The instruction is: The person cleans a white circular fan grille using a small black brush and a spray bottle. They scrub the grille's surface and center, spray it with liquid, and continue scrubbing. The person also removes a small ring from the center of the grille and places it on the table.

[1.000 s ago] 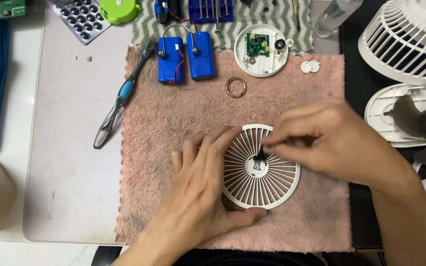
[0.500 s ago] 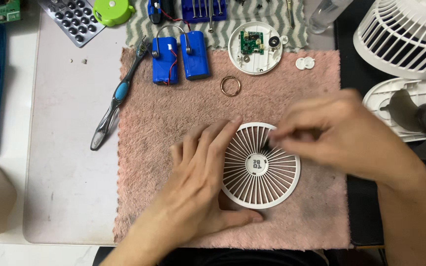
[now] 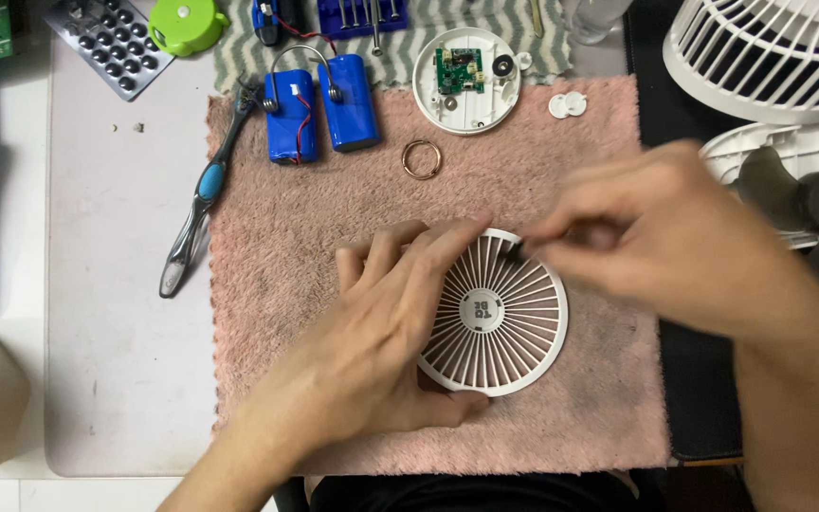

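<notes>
Pink towel (image 3: 286, 284) on a white table (image 3: 106, 313). Left hand (image 3: 381, 332) lies flat, pressing the white grille (image 3: 514, 332) at towel centre; right hand (image 3: 675, 237) pinches a small dark tool (image 3: 516, 252) at its rim. Beyond: ring (image 3: 421, 158), blue batteries (image 3: 319, 114), pliers (image 3: 203, 190)

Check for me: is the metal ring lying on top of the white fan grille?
No, the metal ring lies on the pink towel, apart from the fan grille.

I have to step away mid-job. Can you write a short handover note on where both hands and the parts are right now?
Left hand: flat on the white fan grille, steadying it on the pink towel.
Right hand: pinching a small dark tool, tip at the grille's upper rim; blurred.
Done: round base open, circuit board exposed; two blue batteries out.
Left: work at the grille rim looks unfinished.
</notes>
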